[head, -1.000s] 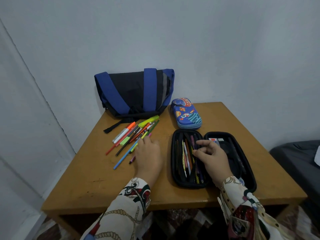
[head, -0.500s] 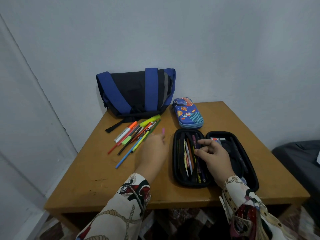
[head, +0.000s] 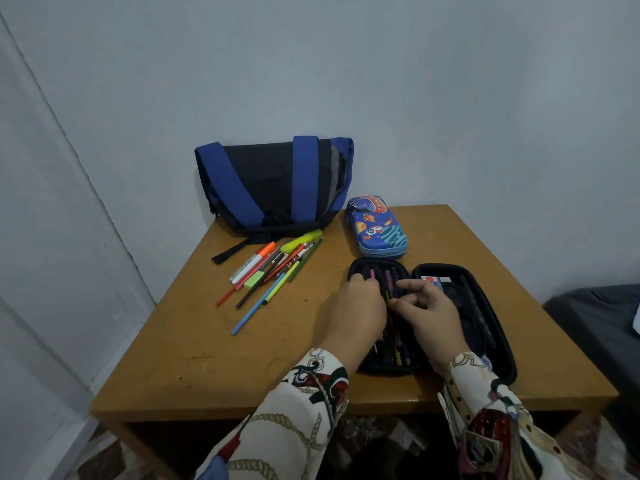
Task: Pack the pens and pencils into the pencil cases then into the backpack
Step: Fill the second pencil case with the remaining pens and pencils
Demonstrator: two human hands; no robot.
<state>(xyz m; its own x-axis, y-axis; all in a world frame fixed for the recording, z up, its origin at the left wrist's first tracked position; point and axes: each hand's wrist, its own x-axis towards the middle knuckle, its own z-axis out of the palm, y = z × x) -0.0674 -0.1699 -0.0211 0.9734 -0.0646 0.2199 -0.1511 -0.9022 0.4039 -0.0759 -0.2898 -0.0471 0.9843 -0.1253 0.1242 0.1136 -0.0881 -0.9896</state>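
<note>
We hold both hands over the open black pencil case point(head: 498, 344): our left hand point(head: 358, 311) pinches a pink pen point(head: 372, 274), our right hand point(head: 431, 311) hovers loosely curled just beside it; loose pens point(head: 273, 271) lie left, the backpack point(head: 273, 185) beyond

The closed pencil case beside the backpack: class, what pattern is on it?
Blue closed pencil case with a cartoon space print, head view.

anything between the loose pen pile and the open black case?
Head view: just bare table between the pens and the black case; the left hand reaches over the case's near edge.
</note>
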